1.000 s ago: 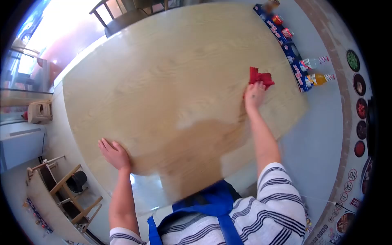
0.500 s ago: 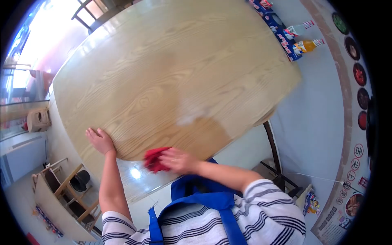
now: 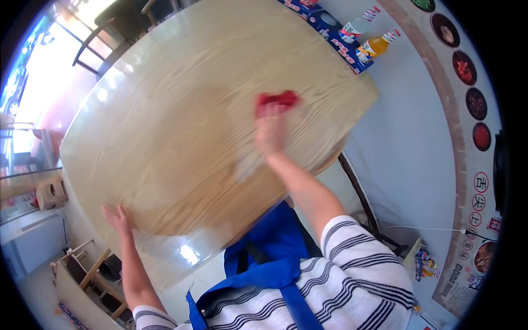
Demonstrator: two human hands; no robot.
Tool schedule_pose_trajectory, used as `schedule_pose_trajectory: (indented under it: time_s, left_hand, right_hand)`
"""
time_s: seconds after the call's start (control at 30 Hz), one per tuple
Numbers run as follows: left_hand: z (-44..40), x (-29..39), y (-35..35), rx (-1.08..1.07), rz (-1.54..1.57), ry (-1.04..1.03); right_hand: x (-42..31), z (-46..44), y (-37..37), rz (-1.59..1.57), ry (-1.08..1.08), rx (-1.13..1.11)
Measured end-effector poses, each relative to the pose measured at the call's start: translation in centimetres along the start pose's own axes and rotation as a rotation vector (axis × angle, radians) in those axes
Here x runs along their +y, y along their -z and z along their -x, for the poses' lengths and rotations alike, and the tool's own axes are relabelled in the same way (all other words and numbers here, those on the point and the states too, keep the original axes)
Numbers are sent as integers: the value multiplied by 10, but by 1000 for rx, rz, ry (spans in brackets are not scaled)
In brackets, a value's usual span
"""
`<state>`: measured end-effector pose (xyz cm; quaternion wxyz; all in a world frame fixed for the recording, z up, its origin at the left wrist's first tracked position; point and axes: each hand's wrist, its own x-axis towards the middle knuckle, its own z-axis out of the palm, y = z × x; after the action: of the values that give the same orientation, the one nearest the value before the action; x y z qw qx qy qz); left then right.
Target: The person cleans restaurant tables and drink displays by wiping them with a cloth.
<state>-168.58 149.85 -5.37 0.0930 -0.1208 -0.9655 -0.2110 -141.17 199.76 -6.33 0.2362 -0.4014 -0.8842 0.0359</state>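
Note:
A wood-grain table (image 3: 181,132) with a glossy top fills the middle of the head view. Toward its far right part, my right hand (image 3: 270,131) presses a red cloth (image 3: 279,101) onto the surface, its fingers over the near edge of the cloth. Hand and cloth are somewhat smeared by motion. My left hand (image 3: 117,220) rests flat near the table's left edge, fingers spread, holding nothing.
On the far right edge stand a blue box (image 3: 344,49), an orange drink bottle (image 3: 378,46) and a clear bottle (image 3: 358,26). A wall with food pictures (image 3: 465,71) runs along the right. Wooden chairs (image 3: 104,52) stand beyond the table, and a stool (image 3: 52,192) at the left.
My right hand has swept the red cloth from the near edge forward and right across the table. My left hand stays on the left edge while the view has shifted.

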Motion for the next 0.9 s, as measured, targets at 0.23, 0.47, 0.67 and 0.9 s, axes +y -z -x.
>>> schedule_pose_trajectory:
  time_s: [0.23, 0.47, 0.67, 0.9]
  left_hand:
    - [110, 223, -48, 79, -32, -162]
    - [132, 390, -122, -12, 54, -78]
    - [113, 459, -162, -24, -344, 170]
    - [115, 464, -162, 46, -410, 184]
  right_hand:
    - [-125, 61, 16, -721, 900, -166]
    - [158, -119, 62, -335, 557, -167]
    - [366, -112, 117, -116, 260, -197]
    - [408, -148, 100, 198, -135, 53]
